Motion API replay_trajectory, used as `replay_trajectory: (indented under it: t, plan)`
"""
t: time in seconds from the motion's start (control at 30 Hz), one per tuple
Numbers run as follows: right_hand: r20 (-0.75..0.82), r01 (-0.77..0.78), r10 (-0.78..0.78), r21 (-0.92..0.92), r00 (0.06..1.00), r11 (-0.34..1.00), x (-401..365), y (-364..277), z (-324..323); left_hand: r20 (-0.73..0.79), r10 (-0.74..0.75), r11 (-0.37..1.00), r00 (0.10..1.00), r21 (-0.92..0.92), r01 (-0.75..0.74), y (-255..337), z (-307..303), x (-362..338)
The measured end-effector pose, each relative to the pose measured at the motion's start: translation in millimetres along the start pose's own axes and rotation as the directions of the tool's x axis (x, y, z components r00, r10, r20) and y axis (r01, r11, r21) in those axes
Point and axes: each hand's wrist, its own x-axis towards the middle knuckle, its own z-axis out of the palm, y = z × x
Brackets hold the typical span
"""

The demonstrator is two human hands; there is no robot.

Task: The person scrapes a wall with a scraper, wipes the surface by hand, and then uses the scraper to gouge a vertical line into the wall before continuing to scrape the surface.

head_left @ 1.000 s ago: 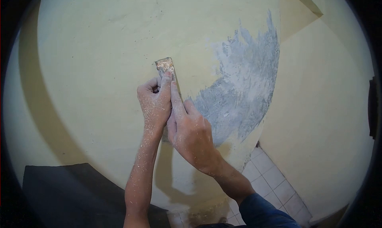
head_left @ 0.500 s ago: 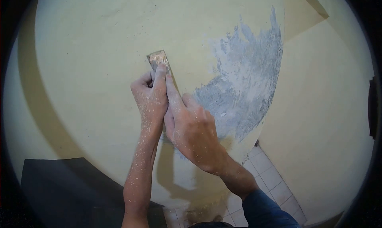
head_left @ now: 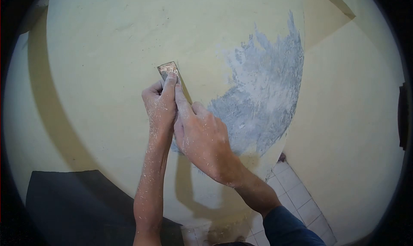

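Note:
A scraper [head_left: 168, 69] with a flat, paint-smeared blade lies against the yellow wall [head_left: 112, 74]. My left hand [head_left: 161, 102] is closed round it just below the blade, thumb on top. Beside it my right hand [head_left: 202, 132] grips the same tool lower down, its index finger stretched along it; the handle is mostly hidden by my hands. Pale flakes and dust cover both hands and forearms. To the right of my hands, a large grey patch [head_left: 266, 91] shows where the wall has no yellow paint.
A dark panel [head_left: 81, 203] stands at the lower left. White floor tiles [head_left: 299, 194] show at the lower right, beside another pale wall [head_left: 348, 117]. A dark object [head_left: 403, 117] is at the far right edge.
The scraper and both hands sit slightly lower in the view. The camera view has shifted a little, moving the grey patch slightly left and the dark panel right.

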Motion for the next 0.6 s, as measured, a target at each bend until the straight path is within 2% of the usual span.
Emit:
replay_trajectory:
  t: [0.13,0.23,0.33,0.37,0.4,0.47,0.57,0.6]
  plan:
    - [0.054,-0.071,0.071,0.007,0.996,0.997,-12.7,4.2,11.5,-0.003,-0.046,0.999,0.999,0.002,0.046,-15.4,0.0,-8.1]
    - [0.022,-0.033,0.033,0.033,0.999,0.999,-6.8,2.5,8.1,0.049,-0.061,0.998,0.997,-0.009,0.061,-11.7,-2.8,-2.0]
    - [-0.149,0.106,-0.088,0.116,0.985,0.988,-6.5,11.7,12.3,0.098,-0.074,0.996,0.992,-0.047,0.079,10.6,-0.3,-3.4]
    - [-0.136,0.066,-0.017,0.365,0.991,0.928,-11.6,16.4,14.0,0.140,-0.094,0.991,0.986,-0.083,0.106,9.1,0.3,-6.9]
    - [-0.100,0.020,0.049,0.593,0.994,0.805,-23.7,22.9,16.4,0.181,-0.116,0.984,0.977,-0.115,0.138,3.7,-2.3,-14.7]
    - [-0.016,-0.054,0.111,0.795,0.994,0.604,-34.2,33.6,16.7,0.311,-0.158,0.972,0.937,-0.118,0.203,-7.2,-11.7,-31.1]
    - [0.073,-0.129,0.124,0.832,0.990,0.540,-34.0,46.4,15.0,0.493,-0.200,0.965,0.847,-0.050,0.258,-7.9,-13.2,-47.8]
    - [0.106,-0.159,0.132,0.843,0.986,0.513,-35.1,49.3,14.3,0.473,-0.095,0.995,0.876,0.064,0.074,-14.8,-14.3,-41.6]
